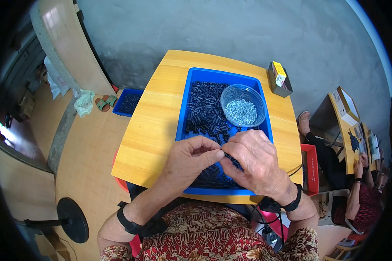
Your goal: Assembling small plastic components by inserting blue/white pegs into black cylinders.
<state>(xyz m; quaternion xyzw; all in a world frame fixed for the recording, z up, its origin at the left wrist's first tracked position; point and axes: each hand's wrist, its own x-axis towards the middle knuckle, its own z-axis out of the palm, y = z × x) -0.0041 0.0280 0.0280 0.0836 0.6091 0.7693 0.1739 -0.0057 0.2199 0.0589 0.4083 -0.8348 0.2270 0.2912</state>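
My left hand and my right hand meet fingertip to fingertip above the near part of a blue tray. Both are closed in a pinch, and whatever lies between the fingers is too small and covered to make out. Small black ribbed plastic parts fill much of the tray. Inside it, at the far right, sits a clear round tub of small shiny metal pieces. Behind my hands more black parts show, partly hidden.
The tray rests on a wooden table. A dark box with a yellow packet stands at its far right corner. A red crate is beside the table on the right, a blue bin on the floor at left. Another person works at a second table.
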